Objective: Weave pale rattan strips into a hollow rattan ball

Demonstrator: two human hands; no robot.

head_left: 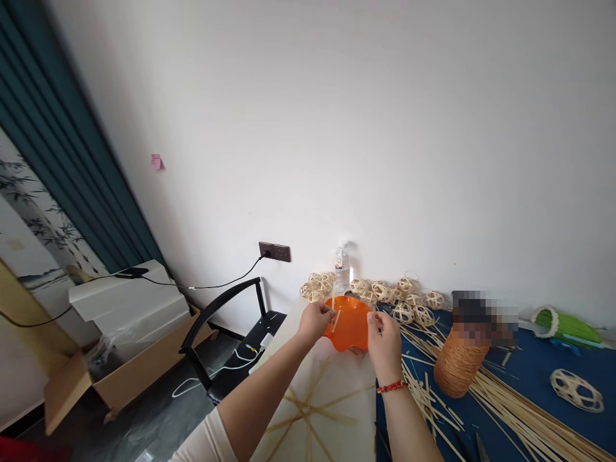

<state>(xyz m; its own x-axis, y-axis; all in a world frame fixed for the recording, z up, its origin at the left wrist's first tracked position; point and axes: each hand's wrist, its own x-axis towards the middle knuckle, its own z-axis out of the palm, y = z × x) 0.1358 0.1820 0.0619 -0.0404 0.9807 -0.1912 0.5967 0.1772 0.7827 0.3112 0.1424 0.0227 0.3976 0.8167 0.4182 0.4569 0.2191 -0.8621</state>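
Flat pale strip (pixel 333 295) pinched by left hand (pixel 316 321); scalloped orange plastic bowl (pixel 353 323) perhaps steadied by right hand (pixel 387 335), set apart, grip unclear

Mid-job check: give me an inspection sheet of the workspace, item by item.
Surface: white tabletop bearing a star of flat strips; blue cloth to its right.
Job's things: orange dish; thin pale strip at its left side.
Clutter: woven balls, loose strips, orange twine spool, clear bottle.
Grips: left hand pinches the pale strip; right hand at the dish's right edge, contact unclear.
Cables: black cord from wall socket; white cable over chair.
Surroundings: open carton, teal curtain, pale wall.
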